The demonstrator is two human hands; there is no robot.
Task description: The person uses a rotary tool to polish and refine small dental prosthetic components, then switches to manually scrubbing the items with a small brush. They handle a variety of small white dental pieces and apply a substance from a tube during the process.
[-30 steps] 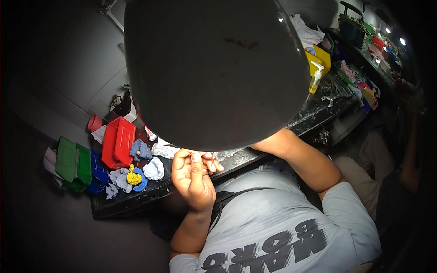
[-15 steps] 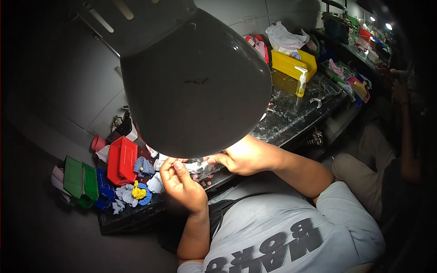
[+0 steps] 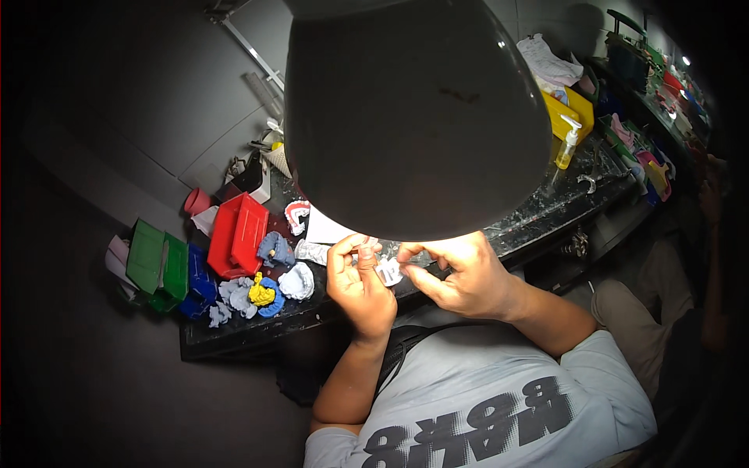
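Note:
Under the rim of a dark lamp shade (image 3: 413, 132), my two hands face each other over the bench edge. My left hand (image 3: 360, 285) is closed, its thumb and fingertips pinched together at something too small to make out. Close to its thumb is a small whitish, shiny piece (image 3: 388, 271); whether it is held or lies behind the fingers I cannot tell. My right hand (image 3: 468, 274) is curled, with thumb and forefinger bent toward that same piece. What these fingers grip, if anything, does not show. The shade hides part of the bench beyond.
Left on the black bench (image 3: 234, 343) are a red bin (image 3: 238, 234), grey-blue, white and yellow-blue dental casts (image 3: 275, 249), and a model with red gum (image 3: 296, 217). Green bins (image 3: 160, 265) stand farther left. Right are a pump bottle (image 3: 569, 144), a yellow bin (image 3: 577, 113) and a seated person (image 3: 647, 273).
The view has shifted, so the bench things appear farther right. My right hand has turned and come lower and closer to my body; both hands now meet around the small whitish piece.

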